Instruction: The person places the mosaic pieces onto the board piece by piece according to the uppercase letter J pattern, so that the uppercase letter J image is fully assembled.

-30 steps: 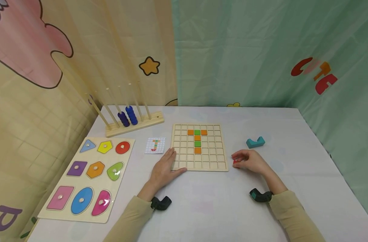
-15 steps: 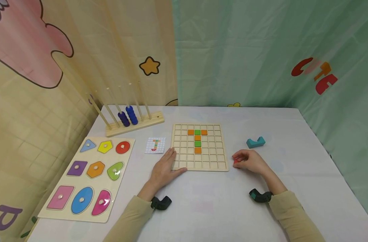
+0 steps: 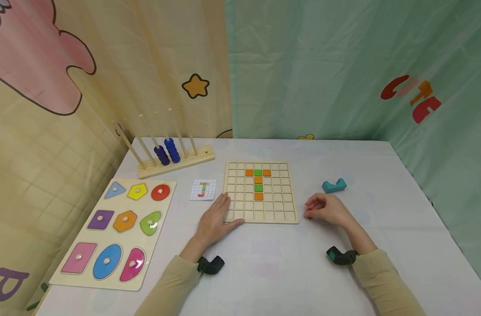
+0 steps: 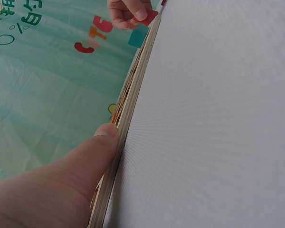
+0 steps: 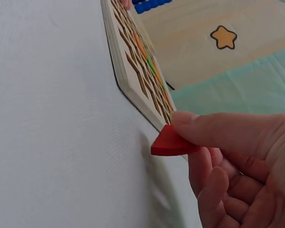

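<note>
My left hand (image 3: 213,221) rests at the near left corner of a wooden grid board (image 3: 278,215), fingers straight along its left side. In the left wrist view the thumb (image 4: 104,137) presses on the board's edge. Orange and green square tiles (image 3: 258,188) sit in the board's cells in a T shape. Right of the board, my right hand (image 3: 326,208) pinches a red tile (image 5: 171,142) between thumb and fingers. That tile has a curved edge and straight sides, like a quarter circle; the fingers cover part of it.
A small card (image 3: 202,190) with a coloured J pattern lies left of the board. A shape puzzle (image 3: 161,245) and a peg stand (image 3: 177,165) with blue beads are farther left. A teal notched block (image 3: 334,186) stands beyond my right hand.
My right hand has shifted very slightly to the right and turned the red tile in its fingers. My left hand and the board have stayed in place.
</note>
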`<state>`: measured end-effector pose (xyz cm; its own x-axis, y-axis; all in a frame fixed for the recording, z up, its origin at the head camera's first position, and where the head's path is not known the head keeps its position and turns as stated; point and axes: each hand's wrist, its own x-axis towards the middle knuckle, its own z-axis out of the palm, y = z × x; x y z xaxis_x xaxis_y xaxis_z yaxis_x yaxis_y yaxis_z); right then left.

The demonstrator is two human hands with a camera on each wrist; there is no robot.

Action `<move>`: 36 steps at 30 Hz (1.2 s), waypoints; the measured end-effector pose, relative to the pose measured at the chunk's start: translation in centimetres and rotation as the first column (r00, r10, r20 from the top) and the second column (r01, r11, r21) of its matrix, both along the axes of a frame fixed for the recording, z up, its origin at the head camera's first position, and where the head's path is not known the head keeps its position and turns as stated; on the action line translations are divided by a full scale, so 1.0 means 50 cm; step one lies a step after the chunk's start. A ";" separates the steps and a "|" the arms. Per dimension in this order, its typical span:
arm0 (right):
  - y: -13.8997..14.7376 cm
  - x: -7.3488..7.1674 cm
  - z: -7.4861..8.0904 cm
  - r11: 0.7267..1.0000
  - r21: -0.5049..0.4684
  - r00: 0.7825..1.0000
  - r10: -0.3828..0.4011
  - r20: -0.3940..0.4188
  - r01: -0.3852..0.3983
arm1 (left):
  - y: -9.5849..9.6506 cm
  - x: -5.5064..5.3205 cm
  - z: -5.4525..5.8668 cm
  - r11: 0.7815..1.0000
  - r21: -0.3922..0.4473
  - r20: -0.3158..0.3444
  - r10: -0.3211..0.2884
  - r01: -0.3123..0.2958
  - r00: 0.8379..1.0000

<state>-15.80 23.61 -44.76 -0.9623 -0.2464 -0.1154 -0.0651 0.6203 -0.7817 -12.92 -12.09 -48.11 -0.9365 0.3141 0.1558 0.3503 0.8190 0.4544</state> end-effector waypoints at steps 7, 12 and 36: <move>-0.022 -0.006 0.007 0.994 -0.109 1.000 0.015 0.017 -0.013 | -0.002 0.001 -0.001 1.000 -0.003 -0.012 0.000 0.000 1.000; -0.056 -0.018 0.011 0.987 -0.161 0.999 0.026 0.039 -0.020 | -0.003 -0.001 -0.003 1.000 -0.003 -0.021 -0.004 0.004 1.000; -0.240 -0.059 -0.007 0.998 -0.058 0.999 0.038 -0.018 -0.039 | -0.001 -0.002 -0.001 1.000 -0.011 0.005 0.003 -0.003 1.000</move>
